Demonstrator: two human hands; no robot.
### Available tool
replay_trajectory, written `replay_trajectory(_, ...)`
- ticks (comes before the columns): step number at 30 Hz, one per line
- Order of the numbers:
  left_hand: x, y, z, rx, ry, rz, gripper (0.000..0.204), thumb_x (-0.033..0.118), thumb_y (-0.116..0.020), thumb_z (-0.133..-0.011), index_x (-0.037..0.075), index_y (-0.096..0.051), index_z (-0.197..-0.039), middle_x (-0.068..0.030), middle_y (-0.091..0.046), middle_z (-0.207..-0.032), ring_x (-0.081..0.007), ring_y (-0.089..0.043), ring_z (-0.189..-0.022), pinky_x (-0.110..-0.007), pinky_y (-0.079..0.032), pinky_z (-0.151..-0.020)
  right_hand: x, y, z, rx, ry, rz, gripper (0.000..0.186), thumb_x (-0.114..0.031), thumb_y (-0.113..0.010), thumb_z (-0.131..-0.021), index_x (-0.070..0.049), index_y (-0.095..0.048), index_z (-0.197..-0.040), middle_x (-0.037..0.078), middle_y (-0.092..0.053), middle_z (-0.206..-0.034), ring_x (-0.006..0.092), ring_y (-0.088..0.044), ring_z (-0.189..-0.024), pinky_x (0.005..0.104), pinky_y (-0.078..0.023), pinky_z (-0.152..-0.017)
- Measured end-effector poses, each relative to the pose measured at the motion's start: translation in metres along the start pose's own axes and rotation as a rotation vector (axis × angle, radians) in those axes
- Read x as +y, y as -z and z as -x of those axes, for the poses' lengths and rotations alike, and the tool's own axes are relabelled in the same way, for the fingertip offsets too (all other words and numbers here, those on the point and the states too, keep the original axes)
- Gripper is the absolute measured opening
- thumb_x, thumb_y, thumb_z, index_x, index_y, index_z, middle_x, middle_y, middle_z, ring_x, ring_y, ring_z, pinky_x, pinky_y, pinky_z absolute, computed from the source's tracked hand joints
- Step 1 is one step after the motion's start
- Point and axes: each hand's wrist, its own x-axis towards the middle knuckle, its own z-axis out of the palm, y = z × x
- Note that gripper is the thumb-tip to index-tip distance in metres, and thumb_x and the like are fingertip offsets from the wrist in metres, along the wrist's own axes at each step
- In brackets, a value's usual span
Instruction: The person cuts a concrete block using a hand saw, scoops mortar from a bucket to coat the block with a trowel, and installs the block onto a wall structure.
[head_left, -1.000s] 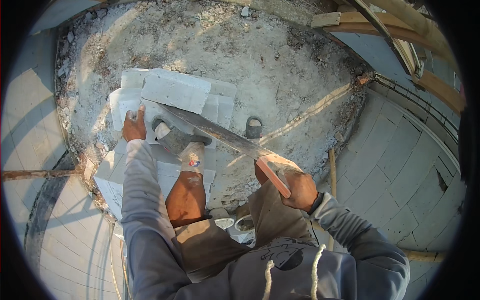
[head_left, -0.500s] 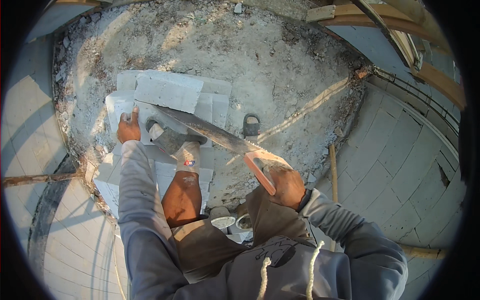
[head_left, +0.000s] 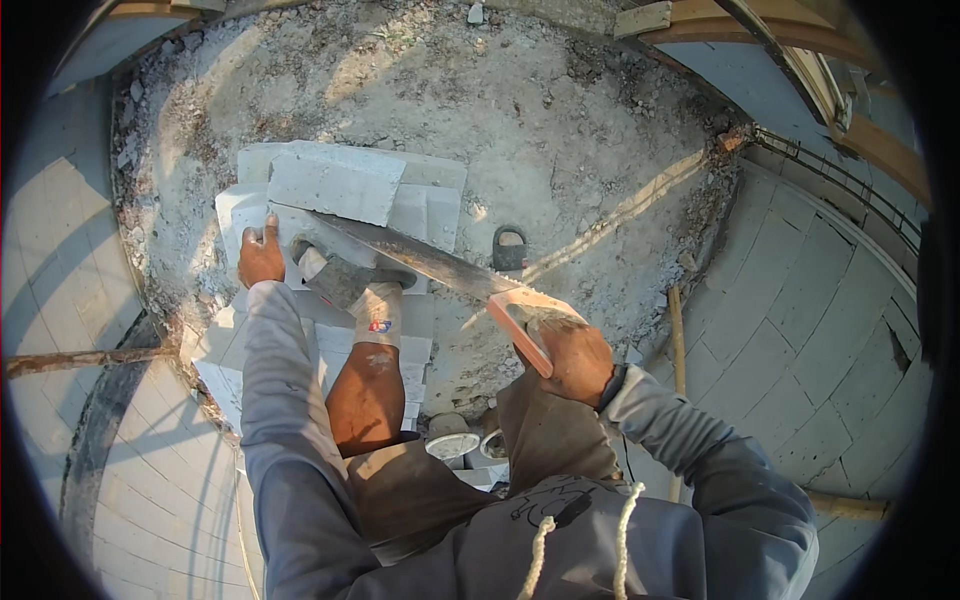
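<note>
My right hand (head_left: 578, 365) is closed round the orange handle (head_left: 524, 340) of a hand saw. The saw's long dark blade (head_left: 430, 258) slants up to the left, its far end against the near edge of a pale grey block (head_left: 335, 183). My left hand (head_left: 261, 258) grips the left side of the light block under the blade, thumb pointing up; its lower fingers are partly hidden. My left foot, in a dark sandal (head_left: 345, 283) and light sock, presses on the blocks between my left hand and the saw. Part of the blade's tip is hidden by the pale block.
More pale blocks (head_left: 441, 215) lie under and around the cut piece. My other sandal (head_left: 510, 248) is on the rubble-strewn ground (head_left: 590, 130). Stacked block walls (head_left: 790, 300) curve round both sides. A wooden pole (head_left: 677, 350) leans at the right, and round white-rimmed containers (head_left: 453, 445) stand between my legs.
Very little differs. The saw handle and my right hand have shifted slightly, while my left hand and left foot keep their places on the blocks. The whole view has moved a touch.
</note>
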Motion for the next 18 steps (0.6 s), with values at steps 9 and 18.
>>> replay_trajectory(9, 0.015, 0.005, 0.012, -0.127, -0.024, -0.077, 0.066, 0.056, -0.052, -0.086, -0.003, -0.056, -0.116, -0.028, -0.061, -0.109, -0.0428, -0.057, -0.106, -0.044, -0.043, -0.092, -0.068, -0.054, -0.139, 0.006, -0.034, -0.218, 0.033, -0.024, -0.069, -0.07, 0.001, -0.06, -0.09, 0.019, -0.066, -0.078, 0.0341, -0.066, -0.076, 0.0423, -0.051, -0.074)
replay_trajectory(18, 0.019, -0.014, 0.004, -0.102, -0.132, 0.144, 0.073, 0.047, -0.066, -0.08, -0.011, -0.051, -0.123, -0.0272, -0.056, -0.122, -0.0368, -0.054, -0.116, -0.038, -0.04, -0.099, -0.07, -0.058, -0.143, -0.057, -0.088, -0.221, 0.033, -0.02, -0.066, -0.072, 0.002, -0.059, -0.095, 0.02, -0.066, -0.079, 0.0349, -0.066, -0.075, 0.0437, -0.052, -0.07)
